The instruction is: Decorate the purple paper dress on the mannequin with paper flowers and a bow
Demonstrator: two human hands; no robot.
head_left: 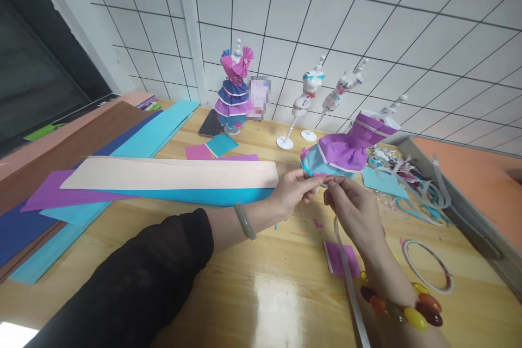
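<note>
A small dress form [346, 147] in a purple and light blue paper dress lies tilted to the right, its hem towards me. My left hand [291, 193] is closed on the light blue hem from the left, thumb on top. A small pink piece of paper [320, 175] shows at the hem between my fingertips. My right hand [355, 206] is closed in a pinch against that pink piece; its other fingers are curled and partly hidden. A white strip of tape [346, 261] hangs below my right hand, beside a purple paper piece [340, 259] on the table.
Long sheets of coloured crepe paper [175, 173] lie at left. A finished dress form [233, 92], a phone [210, 124] and two bare forms [310, 87] stand or lie at the back. Scraps and ribbon [424, 185] and a tape roll [428, 266] are at right.
</note>
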